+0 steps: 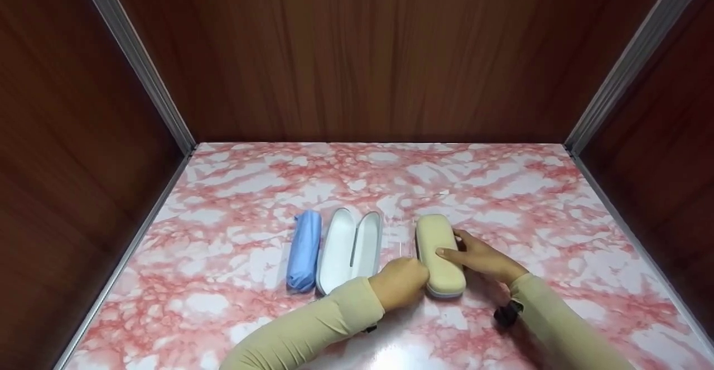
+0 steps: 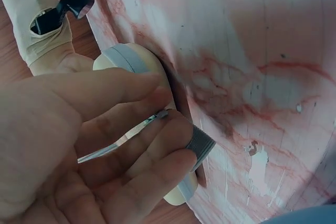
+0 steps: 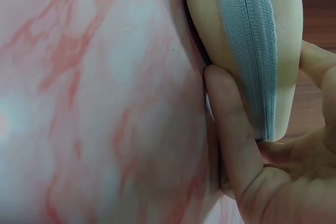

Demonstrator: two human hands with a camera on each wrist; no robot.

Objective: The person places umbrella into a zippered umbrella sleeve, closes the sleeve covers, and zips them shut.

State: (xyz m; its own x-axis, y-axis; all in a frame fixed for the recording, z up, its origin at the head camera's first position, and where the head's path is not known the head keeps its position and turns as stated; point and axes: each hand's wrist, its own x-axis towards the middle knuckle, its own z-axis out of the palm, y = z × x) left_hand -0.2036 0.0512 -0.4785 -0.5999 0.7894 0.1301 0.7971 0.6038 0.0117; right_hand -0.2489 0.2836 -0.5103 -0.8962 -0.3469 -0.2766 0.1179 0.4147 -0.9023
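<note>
A cream zippered case (image 1: pixel 437 230) with a grey zipper (image 3: pixel 252 51) lies on the table in front of the person. From its right side the right hand (image 1: pixel 484 255) holds it, thumb on top and fingers along the side. At its left side the left hand (image 1: pixel 400 283) has its fingers curled. In the left wrist view that hand pinches a small metal zipper pull (image 2: pixel 161 114), partly hidden by the fingers, and a grey ribbed tab (image 2: pixel 202 142) shows beyond the fingertips.
Left of the hands lies an open hard case (image 1: pixel 337 247) with a pale lining, partly covered by the left forearm. Beside it is a blue wrapped bundle (image 1: pixel 304 250). The table (image 1: pixel 223 303) has a red and white marbled top, with brown wooden panels (image 1: pixel 357 52) around it.
</note>
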